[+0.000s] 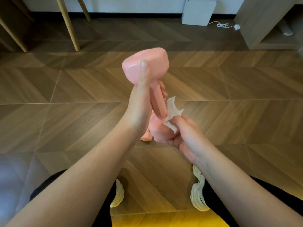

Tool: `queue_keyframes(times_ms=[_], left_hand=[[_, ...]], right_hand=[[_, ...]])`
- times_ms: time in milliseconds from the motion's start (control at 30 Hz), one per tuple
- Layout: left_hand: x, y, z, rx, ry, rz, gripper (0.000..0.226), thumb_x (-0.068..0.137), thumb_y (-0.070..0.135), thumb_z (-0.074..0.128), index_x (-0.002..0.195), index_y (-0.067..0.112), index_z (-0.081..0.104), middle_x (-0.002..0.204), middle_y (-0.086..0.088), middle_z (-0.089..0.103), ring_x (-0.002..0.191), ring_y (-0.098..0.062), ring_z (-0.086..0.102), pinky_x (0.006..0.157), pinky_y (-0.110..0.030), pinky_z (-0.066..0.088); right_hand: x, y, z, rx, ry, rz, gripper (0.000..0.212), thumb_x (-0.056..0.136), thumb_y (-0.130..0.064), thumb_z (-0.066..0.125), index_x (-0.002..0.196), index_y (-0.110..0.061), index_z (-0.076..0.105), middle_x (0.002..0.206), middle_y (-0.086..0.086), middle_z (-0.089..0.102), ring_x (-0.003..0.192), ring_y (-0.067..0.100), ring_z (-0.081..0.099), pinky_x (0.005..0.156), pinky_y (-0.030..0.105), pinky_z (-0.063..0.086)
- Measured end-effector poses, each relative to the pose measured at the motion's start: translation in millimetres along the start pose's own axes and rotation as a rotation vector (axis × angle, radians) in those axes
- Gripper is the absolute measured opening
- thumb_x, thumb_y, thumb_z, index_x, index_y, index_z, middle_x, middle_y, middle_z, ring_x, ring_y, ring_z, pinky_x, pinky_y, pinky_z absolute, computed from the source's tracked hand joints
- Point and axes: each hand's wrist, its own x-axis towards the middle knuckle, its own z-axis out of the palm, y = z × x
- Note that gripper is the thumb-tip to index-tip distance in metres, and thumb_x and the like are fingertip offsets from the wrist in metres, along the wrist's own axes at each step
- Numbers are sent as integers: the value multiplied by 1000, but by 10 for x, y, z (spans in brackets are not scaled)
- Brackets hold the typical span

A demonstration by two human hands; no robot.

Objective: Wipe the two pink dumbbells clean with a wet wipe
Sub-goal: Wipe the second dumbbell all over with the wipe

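Note:
A pink dumbbell (150,66) is held up in front of me, tilted with one head high and the other low. My left hand (139,104) grips its handle, thumb lying up along the upper head. My right hand (178,133) cups the lower head and pinches a crumpled white wet wipe (173,115) against the handle's lower end. Part of a second pink dumbbell (146,137) shows on the floor below my hands, mostly hidden by them.
Wooden herringbone floor (65,95) all round. Wooden furniture legs (68,23) stand at the back left, a white box (198,11) with a cable at the back, a low wooden shelf (270,27) at the back right. My white shoes (199,189) are below.

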Motion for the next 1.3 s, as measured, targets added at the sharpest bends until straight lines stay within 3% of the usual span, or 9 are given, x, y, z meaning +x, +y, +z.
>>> queue_keyframes(times_ms=[133,200,300,433,600,767,933,1100,1300], left_hand=[[-25,-1,34,68,-27,17,86,46,96,55,68,13,55,67,-7,50,64,-22,48,71,-40,43],[-18,12,39,77,-3,5,78,56,89,50,67,12,54,66,-8,50,65,-24,46,73,-43,40],[10,21,9,13,26,-25,69,64,82,37,64,15,54,65,-5,49,61,-21,46,71,-41,39],[-3,7,39,-3,-24,-15,71,66,80,34,64,11,50,60,-7,45,56,-20,41,61,-35,37],[29,-17,65,48,-87,33,80,64,81,30,75,5,52,58,-9,43,55,-23,38,65,-42,34],[18,-15,33,3,-105,43,73,65,79,27,66,10,49,56,-9,42,52,-22,39,61,-38,35],[27,-6,44,-74,-107,13,69,78,73,23,68,10,48,56,-8,41,52,-21,36,56,-33,34],[53,36,-20,-167,-106,12,71,78,72,19,69,8,49,57,-7,39,52,-20,35,56,-32,33],[9,25,0,-117,-146,-6,70,77,73,18,72,9,46,59,-9,38,52,-21,34,54,-31,32]], right_hand=[[60,24,19,-11,66,66,10,98,-18,53,106,-14,58,108,12,69,92,26,70,66,42,62],[67,4,-17,69,-29,110,14,99,-12,50,109,-13,59,112,13,70,93,26,69,71,45,62],[53,-12,-87,53,-112,90,15,98,-7,49,108,-7,60,102,13,70,79,21,70,61,38,62],[96,43,-81,-56,-2,85,15,95,-17,59,106,-7,61,87,9,67,59,17,68,59,37,62],[96,37,-120,-1,-117,115,20,96,-7,51,112,-5,63,93,12,69,71,19,69,72,43,61],[66,51,-113,-100,-80,46,21,95,-9,54,113,-9,64,98,9,71,80,19,69,61,34,60],[15,19,-106,-198,-94,-91,43,94,-7,52,121,-40,53,117,4,67,101,27,68,71,45,61],[-48,8,-120,-265,18,-218,27,88,-12,66,108,-27,57,111,1,69,81,19,67,74,44,59],[-84,-5,-100,-412,59,-353,12,87,-18,72,95,-21,64,99,-7,70,77,14,69,75,41,59]])
